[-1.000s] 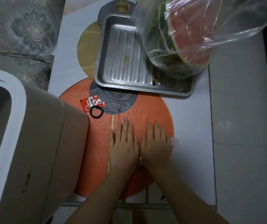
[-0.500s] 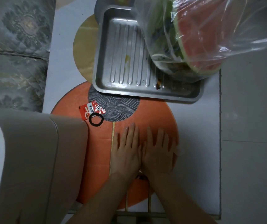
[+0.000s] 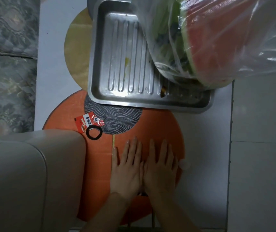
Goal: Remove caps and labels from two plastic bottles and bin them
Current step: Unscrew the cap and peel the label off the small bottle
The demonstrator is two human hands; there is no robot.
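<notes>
Presently, on the orange round mat [image 3: 159, 124]: your left hand [image 3: 127, 166] and right hand [image 3: 160, 166], both flat, fingers straight, side by side and touching, holding nothing.

Task items: no plastic bottle is in view. A small pale disc [image 3: 183, 164], just beside your right hand at the mat's edge, may be a cap; too blurred to confirm. The beige bin [image 3: 33, 173] sits close at your left, overlapping the mat.

Also listed: torn red sachet [image 3: 88, 121] touching a black hair tie [image 3: 94, 132]; steel baking tray [image 3: 117, 67] beyond, bearing a clear bag of watermelon rind [image 3: 217, 44].

Risks, as I judge them: a careless sweep could bin the sachet or tie by mistake, or knock the disc onto the floor; the bag overhangs the tray and could slump.

Open room: white tabletop [image 3: 205, 131] to your right, ending in an edge before the tiled floor.
</notes>
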